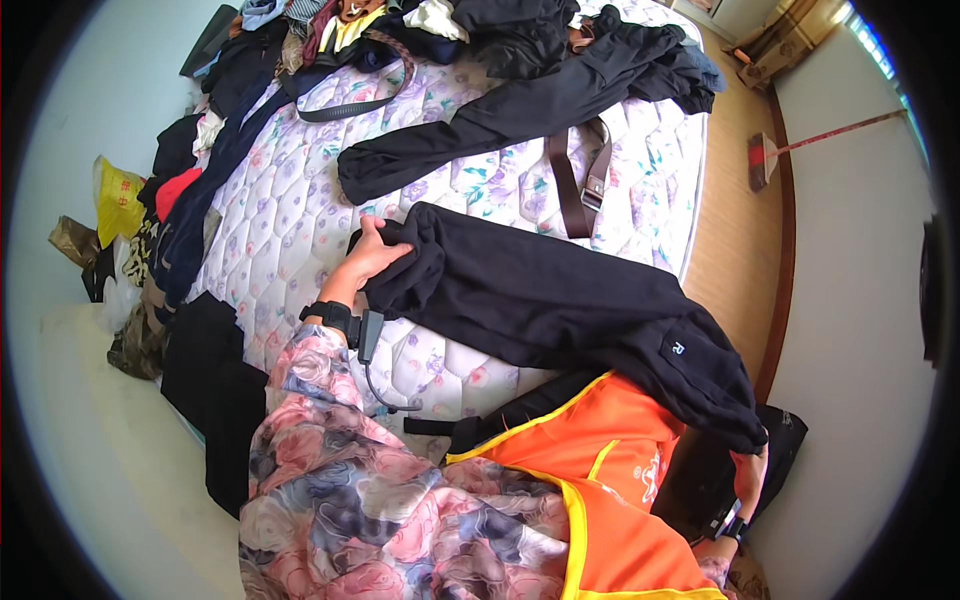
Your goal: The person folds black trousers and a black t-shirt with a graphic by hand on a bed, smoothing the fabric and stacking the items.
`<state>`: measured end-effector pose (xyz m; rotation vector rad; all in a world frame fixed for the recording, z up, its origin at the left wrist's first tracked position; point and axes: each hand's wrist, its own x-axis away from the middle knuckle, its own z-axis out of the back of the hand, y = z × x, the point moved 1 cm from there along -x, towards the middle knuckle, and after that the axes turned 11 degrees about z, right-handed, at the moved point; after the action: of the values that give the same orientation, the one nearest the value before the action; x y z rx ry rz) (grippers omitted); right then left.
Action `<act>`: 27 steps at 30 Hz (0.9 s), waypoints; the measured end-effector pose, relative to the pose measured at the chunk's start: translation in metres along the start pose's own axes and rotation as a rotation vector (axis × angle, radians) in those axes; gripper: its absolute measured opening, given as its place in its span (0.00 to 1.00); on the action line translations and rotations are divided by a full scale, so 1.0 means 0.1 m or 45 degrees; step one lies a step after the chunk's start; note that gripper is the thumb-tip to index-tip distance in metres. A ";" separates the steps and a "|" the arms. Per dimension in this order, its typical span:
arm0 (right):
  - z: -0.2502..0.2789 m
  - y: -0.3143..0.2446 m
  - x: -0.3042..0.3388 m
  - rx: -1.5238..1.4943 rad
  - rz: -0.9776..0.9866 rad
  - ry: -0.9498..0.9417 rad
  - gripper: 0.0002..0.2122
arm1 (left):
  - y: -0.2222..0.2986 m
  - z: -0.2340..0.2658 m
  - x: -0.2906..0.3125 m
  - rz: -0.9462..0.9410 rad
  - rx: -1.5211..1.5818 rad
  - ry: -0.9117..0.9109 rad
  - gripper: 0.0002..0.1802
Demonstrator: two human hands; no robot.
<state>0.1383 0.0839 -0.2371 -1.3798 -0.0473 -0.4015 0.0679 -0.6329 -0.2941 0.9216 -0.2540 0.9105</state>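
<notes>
Black trousers [560, 285] stretch from left to right before me, folded lengthwise, with a small pale mark near their right end. My left hand [375, 255] is closed on the bunched left end, over the mattress. My right hand [748, 472] grips the opposite end at the lower right; the cloth partly hides its fingers. Beyond them, a second pair of black trousers [500, 115] lies across the bed. A dark brown belt [572, 190] with a metal buckle rests beside that pair.
The floral mattress [300, 220] carries heaped clothes [350, 30] at its far end and along its left side. A curved belt [350, 110] lies by the heap. Along the left wall is a yellow bag [118, 200]. A red broom [762, 160] stands on the wooden floor at right.
</notes>
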 end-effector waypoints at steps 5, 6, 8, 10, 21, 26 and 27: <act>0.00 0.05 -0.04 -0.031 0.004 0.000 0.25 | -0.09 0.07 -0.07 -0.018 0.793 -0.181 0.41; 0.01 0.05 -0.04 -0.038 0.009 -0.006 0.25 | -0.03 0.11 -0.05 -0.011 0.905 -0.159 0.42; 0.03 0.05 -0.03 -0.051 0.019 -0.017 0.25 | 0.07 0.15 0.04 0.041 1.189 -0.367 0.40; 0.04 0.05 -0.03 -0.055 0.018 -0.021 0.25 | 0.06 0.19 0.05 -0.037 1.279 -0.599 0.39; 0.00 0.03 -0.04 -0.045 0.026 -0.054 0.23 | 0.14 0.75 0.18 -0.181 1.069 -0.186 0.40; -0.06 -0.07 0.00 0.027 0.040 -0.003 0.23 | -0.06 1.41 -0.26 -0.403 1.341 0.143 0.36; -0.07 -0.07 0.00 0.020 0.037 -0.001 0.23 | -0.04 1.53 -0.28 -0.435 1.324 0.204 0.34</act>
<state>0.1345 0.0767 -0.2316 -1.3639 -0.0308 -0.3754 0.0805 -0.7680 -0.2189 1.7634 0.5660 0.7672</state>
